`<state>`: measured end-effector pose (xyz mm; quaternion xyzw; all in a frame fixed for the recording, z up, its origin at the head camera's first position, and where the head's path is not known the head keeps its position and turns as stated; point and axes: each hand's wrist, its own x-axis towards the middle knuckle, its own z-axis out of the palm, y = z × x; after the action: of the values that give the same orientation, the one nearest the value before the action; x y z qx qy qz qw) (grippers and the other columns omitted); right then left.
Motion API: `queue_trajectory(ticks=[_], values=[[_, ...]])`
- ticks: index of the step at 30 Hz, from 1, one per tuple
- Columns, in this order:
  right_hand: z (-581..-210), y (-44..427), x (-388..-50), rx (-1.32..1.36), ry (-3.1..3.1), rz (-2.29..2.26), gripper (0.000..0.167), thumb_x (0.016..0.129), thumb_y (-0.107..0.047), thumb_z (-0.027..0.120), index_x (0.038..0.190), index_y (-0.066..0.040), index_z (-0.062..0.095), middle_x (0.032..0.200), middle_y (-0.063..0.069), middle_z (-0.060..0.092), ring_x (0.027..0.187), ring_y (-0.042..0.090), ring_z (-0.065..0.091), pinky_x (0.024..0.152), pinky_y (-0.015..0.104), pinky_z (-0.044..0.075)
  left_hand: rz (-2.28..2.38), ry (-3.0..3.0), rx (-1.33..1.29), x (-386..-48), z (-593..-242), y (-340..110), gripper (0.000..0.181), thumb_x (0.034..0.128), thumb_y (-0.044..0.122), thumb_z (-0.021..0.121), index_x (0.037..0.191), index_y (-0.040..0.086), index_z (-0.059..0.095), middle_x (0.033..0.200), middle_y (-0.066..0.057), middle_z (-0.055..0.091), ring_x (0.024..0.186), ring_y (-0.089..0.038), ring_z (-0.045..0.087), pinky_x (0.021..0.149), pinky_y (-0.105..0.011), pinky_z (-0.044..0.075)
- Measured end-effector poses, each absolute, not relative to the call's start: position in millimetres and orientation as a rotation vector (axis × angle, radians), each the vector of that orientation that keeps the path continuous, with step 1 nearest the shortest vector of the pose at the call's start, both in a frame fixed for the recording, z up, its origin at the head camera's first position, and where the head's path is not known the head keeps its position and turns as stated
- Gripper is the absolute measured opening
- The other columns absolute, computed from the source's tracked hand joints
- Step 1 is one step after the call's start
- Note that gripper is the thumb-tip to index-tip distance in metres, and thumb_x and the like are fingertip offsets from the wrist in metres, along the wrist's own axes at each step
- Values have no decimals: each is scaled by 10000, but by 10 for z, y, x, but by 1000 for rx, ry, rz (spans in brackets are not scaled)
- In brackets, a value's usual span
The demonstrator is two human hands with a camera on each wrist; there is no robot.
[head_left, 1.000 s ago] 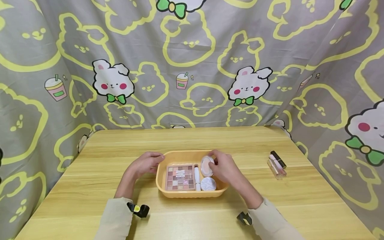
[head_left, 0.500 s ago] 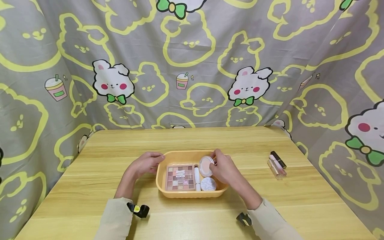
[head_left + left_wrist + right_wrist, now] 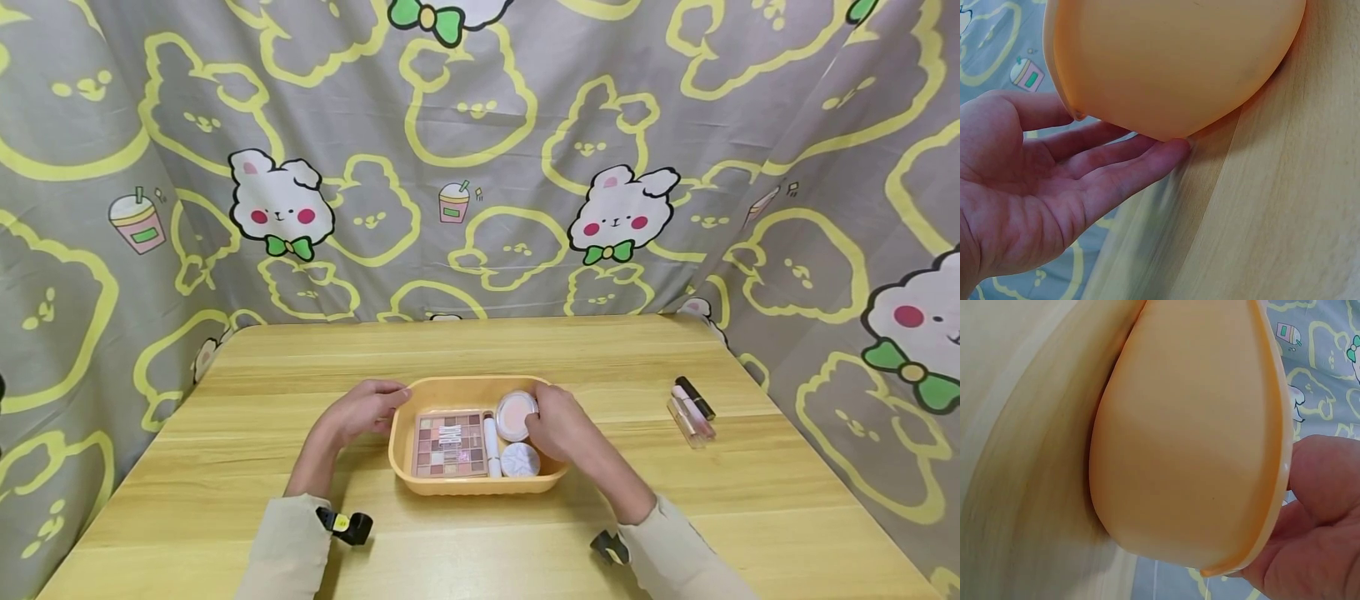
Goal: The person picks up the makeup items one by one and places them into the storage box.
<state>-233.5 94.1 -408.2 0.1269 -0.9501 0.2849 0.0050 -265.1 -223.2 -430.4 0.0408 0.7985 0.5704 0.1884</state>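
In the head view, a yellow-orange plastic basket [image 3: 480, 485] stands on the table. My left hand [image 3: 367, 410] holds its left end, the thumb at the rim and the fingers against the outer wall [image 3: 1179, 69]. Over the right end reaches my right hand [image 3: 558, 421], pinching the edge of a round pressed-powder compact [image 3: 516, 416] inside. Beside that compact lie an eyeshadow palette [image 3: 450, 446], a slim white tube [image 3: 492, 446] and a second round compact [image 3: 521, 460] with a patterned white lid. The right wrist view shows the right hand [image 3: 1319, 531] partly hidden behind the basket rim.
To the right on the wooden table [image 3: 300, 350] lie a black tube [image 3: 696, 398], a pale pink tube [image 3: 694, 400] and a clear tube [image 3: 684, 423], close together. A patterned grey curtain [image 3: 480, 275] borders the table at the back and sides.
The right hand has lowered slightly with the powder compact, which has shifted a little left and now faces up more fully. The left hand and basket stay put.
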Motion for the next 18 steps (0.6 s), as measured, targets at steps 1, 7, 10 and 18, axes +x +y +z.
queue_trajectory(ticks=[1,7,10,18], values=[[-4087,938,-2336,409,-2973,885,303,896,-6,593,1184,87,620,1045,186,684,933,245,630,804,422,559,1602,2245,120,-2651,-4301,-2230,479,1067,273,505,1366,-100,536,1295,-241,647,1151,-280,663,860,-367,603],[-4096,928,-2326,418,-2977,884,294,901,-9,591,1178,89,606,1013,171,670,880,233,603,777,416,548,1593,2238,145,-2655,-4300,-2219,497,1069,276,501,1376,-115,518,1293,-256,642,1149,-286,664,865,-373,603],[-4088,927,-2313,397,-2991,899,329,916,-24,585,1224,91,578,995,162,667,827,221,592,717,372,538,1600,2243,128,-2655,-4302,-2220,486,1065,275,510,1368,-106,531,1290,-248,646,1150,-290,665,865,-377,603],[-4103,908,-2293,367,-3037,890,390,942,-62,589,1300,80,528,881,112,635,771,211,583,646,319,510,1586,2264,127,-2662,-4317,-2241,477,1069,285,501,1365,-86,543,1288,-229,653,1158,-282,664,876,-387,601]])
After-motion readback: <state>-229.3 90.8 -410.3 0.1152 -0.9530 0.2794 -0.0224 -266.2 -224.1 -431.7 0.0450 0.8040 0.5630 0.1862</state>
